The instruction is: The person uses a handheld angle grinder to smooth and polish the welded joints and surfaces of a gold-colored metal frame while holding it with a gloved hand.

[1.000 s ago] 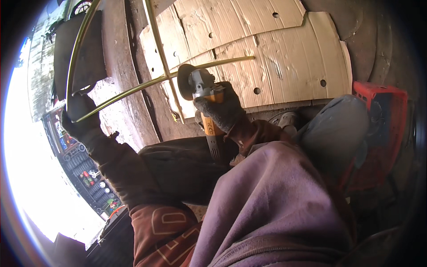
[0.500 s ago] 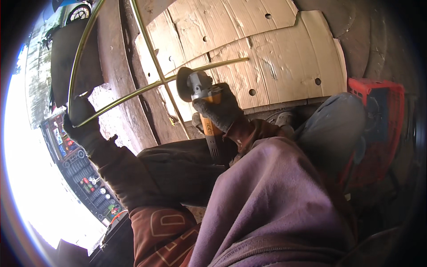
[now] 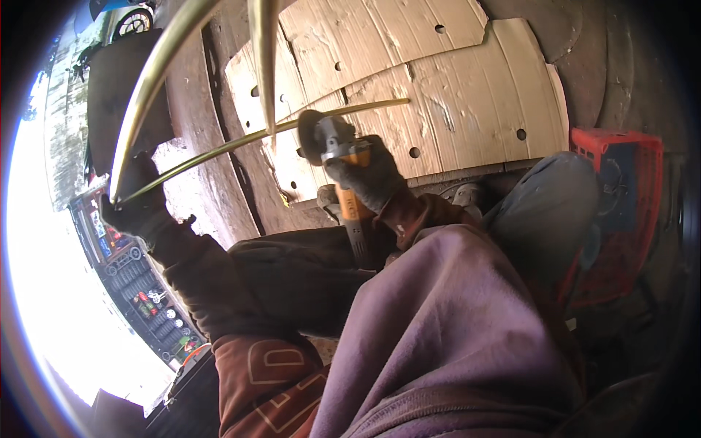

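My gloved left hand (image 3: 139,193) is closed round the corner of a brass-coloured metal tube frame (image 3: 219,151). One tube runs from that hand rightward over the cardboard; another curves up toward the top edge. A third tube (image 3: 264,73) comes down from the top, its lower end near the first one. In my gloved right hand (image 3: 374,175) is an angle grinder (image 3: 350,206) with an orange and dark body, its head upward. The grinder's dark disc (image 3: 309,137) is beside the long tube; whether they touch I cannot tell.
Flattened cardboard sheets (image 3: 467,109) with punched holes lie on the brown ground ahead. A red plastic crate-like object (image 3: 635,212) stands at the right, beyond my bent knee (image 3: 551,193). A dark flat panel (image 3: 128,95) and a wheel (image 3: 133,24) are at the upper left.
The tube frame has tilted, bringing its upper tubes closer and larger in view; the crossing tube's lower end has moved up. My right hand and the grinder have shifted slightly right.
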Motion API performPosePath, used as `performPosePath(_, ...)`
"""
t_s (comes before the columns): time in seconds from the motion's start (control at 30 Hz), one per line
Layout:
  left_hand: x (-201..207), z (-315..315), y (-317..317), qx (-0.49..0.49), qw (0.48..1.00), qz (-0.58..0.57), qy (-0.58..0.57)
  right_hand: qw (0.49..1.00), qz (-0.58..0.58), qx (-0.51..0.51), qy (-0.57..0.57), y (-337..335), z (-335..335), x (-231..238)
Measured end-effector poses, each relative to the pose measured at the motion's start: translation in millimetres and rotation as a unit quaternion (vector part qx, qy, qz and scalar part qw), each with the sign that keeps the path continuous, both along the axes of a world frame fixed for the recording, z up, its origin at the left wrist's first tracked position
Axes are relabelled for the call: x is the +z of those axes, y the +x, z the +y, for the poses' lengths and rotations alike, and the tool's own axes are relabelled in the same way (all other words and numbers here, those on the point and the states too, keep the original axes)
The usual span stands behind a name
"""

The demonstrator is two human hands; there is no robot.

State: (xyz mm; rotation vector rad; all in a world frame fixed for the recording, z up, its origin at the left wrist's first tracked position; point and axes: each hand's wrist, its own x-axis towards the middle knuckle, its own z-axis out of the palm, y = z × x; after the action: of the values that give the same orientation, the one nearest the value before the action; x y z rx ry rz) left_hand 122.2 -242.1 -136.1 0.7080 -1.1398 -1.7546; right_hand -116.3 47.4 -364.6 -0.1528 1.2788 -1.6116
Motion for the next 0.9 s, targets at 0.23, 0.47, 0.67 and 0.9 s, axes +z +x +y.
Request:
performPosePath(0.23,6,-11,28,0.095,0.962,-0.223,-0.128,0.995,-0.081,-0.039,0.046,-26,15,-63)
performPosePath(0.47,0,-12,39,0.245,0.937,-0.207,-0.141,0.997,-0.058,-0.026,-0.047,12,-7,-1)
performPosePath(0.67,10,8,25,-0.028,0.997,-0.055,-0.056,0.995,-0.081,-0.042,0.036,-32,20,-58)
performPosePath(0.9,19,11,32,0.02,0.995,-0.068,-0.076,0.988,-0.112,-0.014,-0.109,7,-3,6)
